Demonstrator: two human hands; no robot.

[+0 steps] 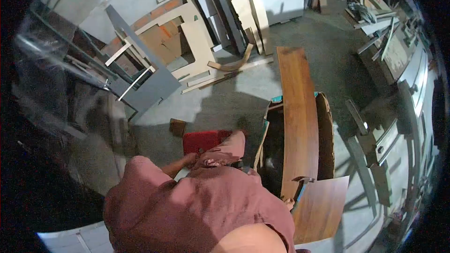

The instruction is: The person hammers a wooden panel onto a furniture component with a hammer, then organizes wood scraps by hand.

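At the lower right, my right hand (pixel 289 203) is closed around the handle of a hammer (pixel 303 180). The hammer's head lies over the near end of a long brown wood-grain board (pixel 298 112). This board lies lengthwise over an open cardboard box (pixel 326 136) with a dark inside. A second wood-grain panel (pixel 323 211) is just right of the hammer. My left hand (pixel 190 160) is low by my knee, close to a flat red thing (pixel 199 141); its fingers are blurred and partly hidden.
Tall boards and panels (pixel 225 14) lean at the back wall. A grey panel (pixel 145 93) stands at left, with a cut-out cream frame (pixel 199 42) behind it. A small brown block (pixel 177 127) is on the floor. Scrap strips (pixel 375 23) and wood pieces (pixel 377 168) lie at right.
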